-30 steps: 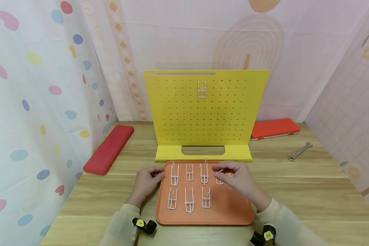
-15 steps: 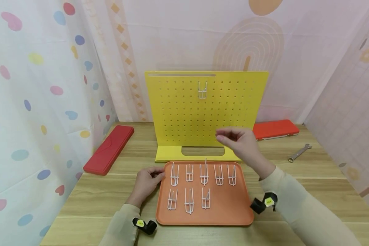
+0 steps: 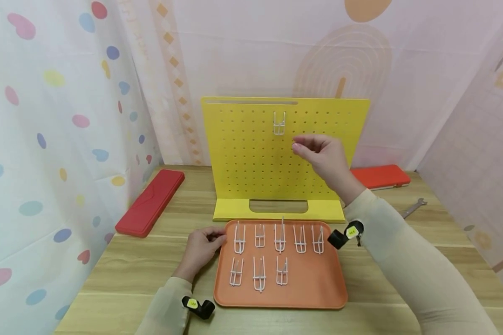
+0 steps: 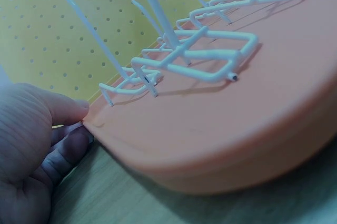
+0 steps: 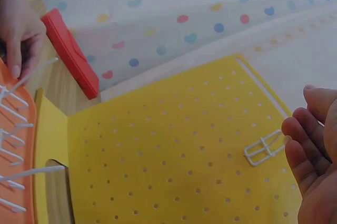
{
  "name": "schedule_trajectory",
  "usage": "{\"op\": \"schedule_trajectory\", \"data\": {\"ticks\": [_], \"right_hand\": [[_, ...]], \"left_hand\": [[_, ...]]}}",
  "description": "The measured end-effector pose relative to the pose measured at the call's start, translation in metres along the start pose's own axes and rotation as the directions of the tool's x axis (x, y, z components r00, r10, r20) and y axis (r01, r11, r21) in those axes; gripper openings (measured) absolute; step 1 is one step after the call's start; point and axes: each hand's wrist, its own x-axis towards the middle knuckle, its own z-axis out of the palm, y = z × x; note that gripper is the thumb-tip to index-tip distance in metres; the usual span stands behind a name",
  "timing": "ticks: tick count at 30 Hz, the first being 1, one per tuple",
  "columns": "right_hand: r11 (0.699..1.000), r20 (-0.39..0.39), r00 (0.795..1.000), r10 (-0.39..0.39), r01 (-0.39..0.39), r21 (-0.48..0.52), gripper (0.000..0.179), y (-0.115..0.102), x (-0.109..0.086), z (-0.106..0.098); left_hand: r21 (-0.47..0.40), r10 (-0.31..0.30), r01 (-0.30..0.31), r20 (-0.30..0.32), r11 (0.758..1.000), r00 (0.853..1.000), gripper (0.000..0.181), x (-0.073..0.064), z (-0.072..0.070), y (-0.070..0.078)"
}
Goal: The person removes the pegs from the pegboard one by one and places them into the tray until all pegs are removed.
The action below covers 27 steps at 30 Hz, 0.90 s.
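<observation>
My left hand (image 3: 202, 245) pinches the left rim of the orange tray (image 3: 314, 284), thumb over the edge and fingers outside it, as the left wrist view shows. White wire pegboard hooks (image 4: 210, 54) lie on the tray in two rows, their prongs pointing up. My right hand (image 3: 323, 156) hovers before the yellow pegboard (image 3: 243, 160), fingers loosely bent and nothing between them. One white hook (image 5: 259, 151) hangs near the board's top middle; in the head view it sits up and left of the right fingertips.
Behind the tray stands the pegboard's foot (image 3: 230, 209). A dark red case (image 3: 151, 201) lies at the left and a bright red case (image 3: 380, 177) at the right, partly behind the right arm. The sleeve also overlaps a wrench (image 3: 414, 208).
My right hand has risen from the tray's right-hand hooks to in front of the pegboard, uncovering those hooks. The left hand has stayed at the tray rim.
</observation>
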Motion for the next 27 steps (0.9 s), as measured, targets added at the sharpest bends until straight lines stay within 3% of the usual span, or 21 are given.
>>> {"op": "schedule_trajectory", "data": {"ticks": [15,27], "right_hand": [[0.996,-0.119,0.989,0.084,-0.084,0.006,0.034,0.005,0.036,-0.002],[0.99,-0.097,0.989,0.115,-0.107,0.09,0.033,0.011,0.054,0.021]], "left_hand": [[-0.004,0.008,-0.008,0.004,1.0,1.0,0.013,-0.001,-0.001,0.0],[0.001,-0.01,0.01,-0.006,1.0,1.0,0.013,-0.001,-0.002,-0.003]]}}
